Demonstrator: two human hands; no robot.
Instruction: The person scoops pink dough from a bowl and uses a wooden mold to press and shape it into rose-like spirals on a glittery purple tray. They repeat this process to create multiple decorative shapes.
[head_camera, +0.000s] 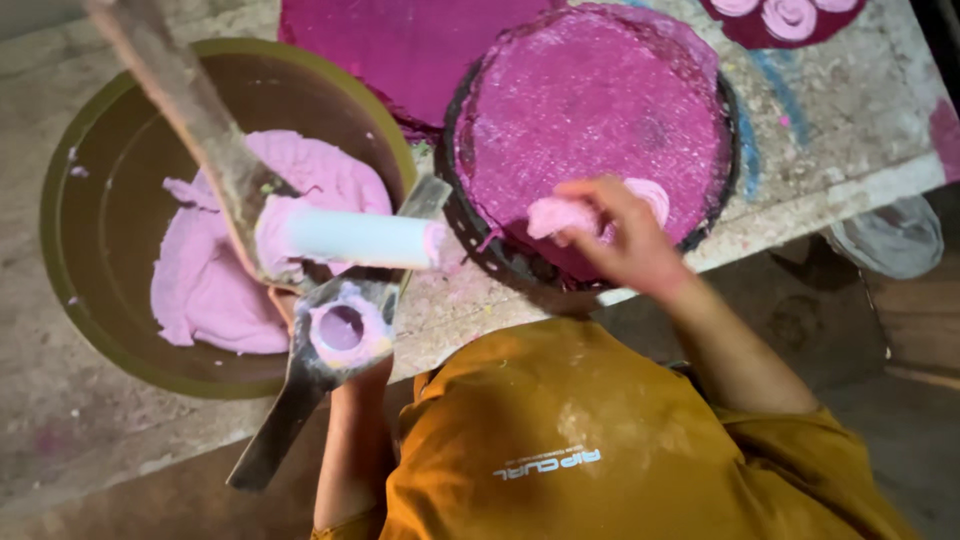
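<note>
My left hand (371, 377) reaches up under a metal lever press (300, 395) and grips it; the fingers are mostly hidden by the tool. The press's round cup (342, 328) is packed with pale pink dough. A white cylinder plunger (350, 238) sticks out sideways above the cup, and a long lever arm (190, 100) rises to the upper left. My right hand (625, 245) rests on a round dark-rimmed tray (470, 235) coated in magenta, its fingers pinching a lump of pink dough (560, 215).
A large olive-rimmed bowl (60, 260) at the left holds a mass of pink dough (205, 285). A magenta sheet (400, 40) lies at the back. A dark plate with pink spirals (790, 15) sits at the top right. A grey container (890, 235) stands below the table edge.
</note>
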